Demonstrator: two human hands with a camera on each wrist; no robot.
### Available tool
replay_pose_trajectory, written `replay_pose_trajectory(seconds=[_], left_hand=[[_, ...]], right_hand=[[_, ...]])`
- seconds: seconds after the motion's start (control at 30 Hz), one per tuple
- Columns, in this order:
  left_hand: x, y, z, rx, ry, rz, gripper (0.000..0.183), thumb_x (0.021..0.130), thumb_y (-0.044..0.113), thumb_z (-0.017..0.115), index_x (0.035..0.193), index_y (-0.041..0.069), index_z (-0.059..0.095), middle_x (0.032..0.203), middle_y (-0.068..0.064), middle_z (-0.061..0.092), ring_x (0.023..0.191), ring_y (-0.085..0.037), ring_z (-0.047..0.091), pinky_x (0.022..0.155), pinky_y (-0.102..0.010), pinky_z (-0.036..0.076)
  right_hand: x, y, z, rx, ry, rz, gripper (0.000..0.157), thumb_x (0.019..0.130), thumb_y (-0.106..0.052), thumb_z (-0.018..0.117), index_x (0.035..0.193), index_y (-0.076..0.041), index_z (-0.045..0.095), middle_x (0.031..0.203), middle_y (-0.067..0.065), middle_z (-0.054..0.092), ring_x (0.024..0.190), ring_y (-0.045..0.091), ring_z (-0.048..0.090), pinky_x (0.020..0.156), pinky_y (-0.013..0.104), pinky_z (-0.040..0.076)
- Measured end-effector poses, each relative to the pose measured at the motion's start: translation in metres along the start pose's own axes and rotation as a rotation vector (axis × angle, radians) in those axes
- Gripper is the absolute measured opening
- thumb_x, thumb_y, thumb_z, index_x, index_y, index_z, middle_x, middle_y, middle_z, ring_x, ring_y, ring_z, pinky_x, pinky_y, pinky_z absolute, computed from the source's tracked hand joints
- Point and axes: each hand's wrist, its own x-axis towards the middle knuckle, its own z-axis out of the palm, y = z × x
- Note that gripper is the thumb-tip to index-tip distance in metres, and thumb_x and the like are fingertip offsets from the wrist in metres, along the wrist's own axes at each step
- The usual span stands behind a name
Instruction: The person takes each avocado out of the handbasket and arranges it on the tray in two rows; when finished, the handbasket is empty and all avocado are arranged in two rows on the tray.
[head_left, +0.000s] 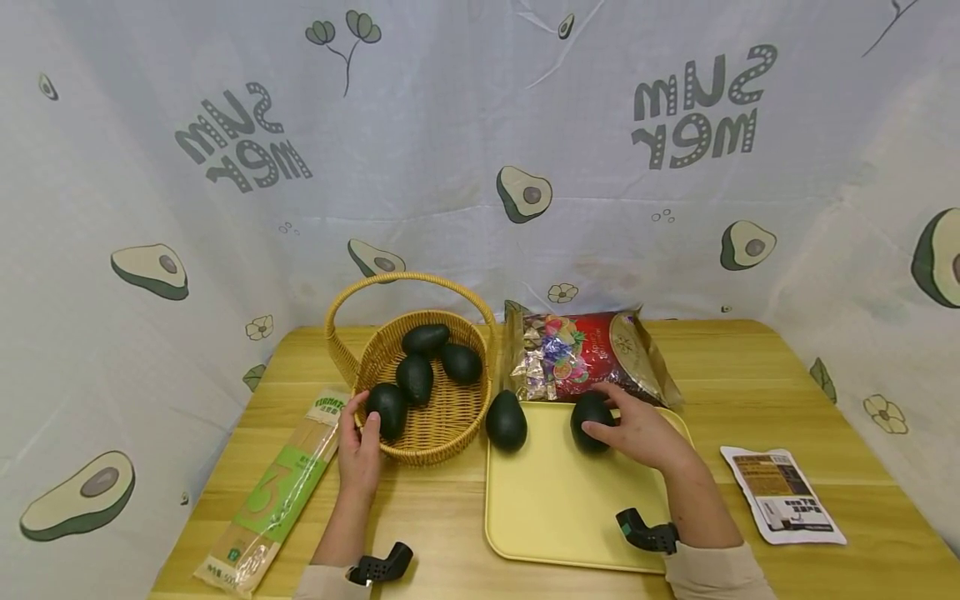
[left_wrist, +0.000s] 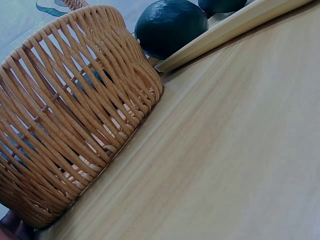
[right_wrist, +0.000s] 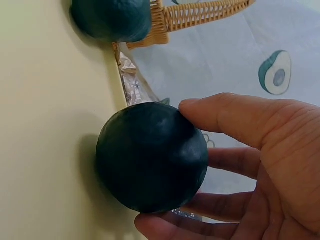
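At twelve o'clock of the tray (head_left: 562, 510), the right hand (head_left: 643, 429) pinches a likely firm, slick avocado (head_left: 588, 427), best held mid-belly; the left hand (head_left: 361, 452) grips the basket (head_left: 435, 454) at eight.

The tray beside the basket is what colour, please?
Pale yellow; the tray shows best in the head view.

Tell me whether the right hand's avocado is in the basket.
No, the right hand grips that avocado at the tray, outside the basket.
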Motion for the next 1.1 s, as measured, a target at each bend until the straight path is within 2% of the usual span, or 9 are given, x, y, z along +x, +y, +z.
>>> replay_pose_trajectory(seconds=[0.33,0.8,1.1], left_hand=[[-0.0001,0.0011,-0.0004,0.003,0.006,-0.016,0.041,0.107,0.019,0.047,0.148,0.012,0.045,0.163,-0.009,0.032,0.152,-0.026,0.023,0.119,-0.051,0.023],[0.0003,0.0004,0.0004,-0.007,0.011,-0.018,0.042,0.107,0.018,0.047,0.148,0.011,0.045,0.162,-0.009,0.033,0.151,-0.026,0.025,0.119,-0.051,0.023],[-0.0005,0.0003,0.0006,-0.007,0.010,-0.008,0.042,0.107,0.018,0.047,0.148,0.010,0.045,0.162,-0.012,0.033,0.151,-0.029,0.025,0.121,-0.055,0.021]], right_hand=[[-0.0012,0.0019,-0.0018,0.038,0.005,0.002,0.080,0.096,-0.042,0.069,0.156,-0.002,0.032,0.144,0.035,0.049,0.120,0.048,0.061,0.086,0.052,0.056],[-0.0016,0.0029,-0.0021,0.070,0.007,-0.004,0.070,0.096,-0.032,0.071,0.152,-0.005,0.040,0.140,0.033,0.053,0.112,0.043,0.065,0.079,0.045,0.057],[-0.0015,0.0022,-0.0029,0.061,0.012,0.004,0.069,0.095,-0.034,0.071,0.151,-0.006,0.042,0.140,0.034,0.053,0.111,0.042,0.065,0.079,0.045,0.057]])
